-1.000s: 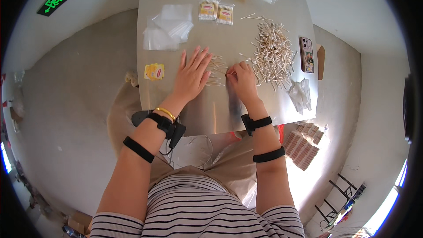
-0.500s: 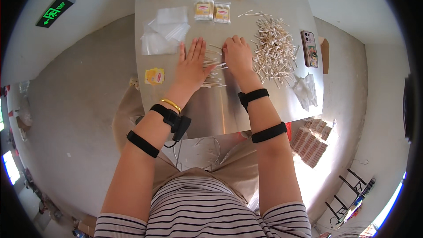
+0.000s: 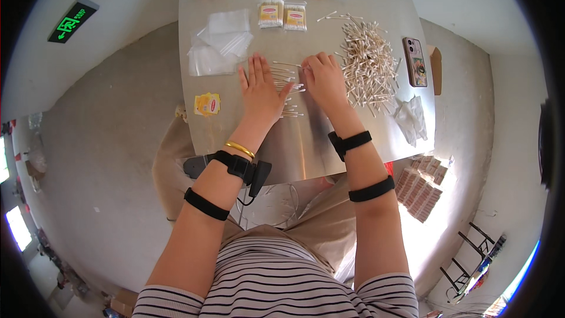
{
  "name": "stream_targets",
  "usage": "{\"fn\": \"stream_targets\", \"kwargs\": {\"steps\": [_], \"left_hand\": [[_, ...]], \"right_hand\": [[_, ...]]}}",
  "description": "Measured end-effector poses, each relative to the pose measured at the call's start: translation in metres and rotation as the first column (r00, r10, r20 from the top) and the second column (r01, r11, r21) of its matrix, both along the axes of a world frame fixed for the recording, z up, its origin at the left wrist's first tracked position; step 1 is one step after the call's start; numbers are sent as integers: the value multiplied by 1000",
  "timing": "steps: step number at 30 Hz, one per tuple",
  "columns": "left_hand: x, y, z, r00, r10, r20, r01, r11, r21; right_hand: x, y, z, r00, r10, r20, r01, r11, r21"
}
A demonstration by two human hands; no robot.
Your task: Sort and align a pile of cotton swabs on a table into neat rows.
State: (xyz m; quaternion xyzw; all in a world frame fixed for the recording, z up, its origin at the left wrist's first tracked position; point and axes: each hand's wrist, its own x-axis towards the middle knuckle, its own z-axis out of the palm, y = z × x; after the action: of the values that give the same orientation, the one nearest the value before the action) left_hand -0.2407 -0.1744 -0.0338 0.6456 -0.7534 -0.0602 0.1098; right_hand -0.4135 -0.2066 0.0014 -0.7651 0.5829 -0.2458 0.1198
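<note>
My left hand [image 3: 263,99] lies flat with its fingers stretched out and thumb apart, resting over a loose row of cotton swabs [image 3: 293,113]. The swabs' white tips stick out past its thumb side, and the rest of them is hidden under the palm. Just right of the row, my right hand [image 3: 326,82] has its thumb and fingertips pinched at the end of a single cotton swab [image 3: 285,63], which lies at the far end of the row. Beyond that hand spreads a large heap of loose cotton swabs [image 3: 369,62].
Two filled swab packs [image 3: 271,13] stand beyond my hands. Clear plastic bags [image 3: 212,56] and yellow cards [image 3: 207,104] lie at left. A phone [image 3: 415,65] and crumpled white plastic [image 3: 410,121] sit near the right edge of the metal table [image 3: 282,153].
My right hand has shifted slightly to the right, its fingertips still pinched. My left hand has slid a little right and nearer to me, staying flat on the swabs.
</note>
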Motion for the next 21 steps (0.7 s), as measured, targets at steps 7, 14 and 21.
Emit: {"fn": "stream_targets", "kwargs": {"steps": [7,14,21], "left_hand": [[35,-22,10,884,-300,-359,262,953,-150],[42,-41,26,884,-323,-338,294,946,-135],[46,-46,26,902,-359,-240,336,933,-130]], "right_hand": [[2,18,-6,993,73,89,-78,996,46],[18,12,-15,992,80,94,-82,996,27],[21,10,-18,995,82,54,-84,996,37]]}}
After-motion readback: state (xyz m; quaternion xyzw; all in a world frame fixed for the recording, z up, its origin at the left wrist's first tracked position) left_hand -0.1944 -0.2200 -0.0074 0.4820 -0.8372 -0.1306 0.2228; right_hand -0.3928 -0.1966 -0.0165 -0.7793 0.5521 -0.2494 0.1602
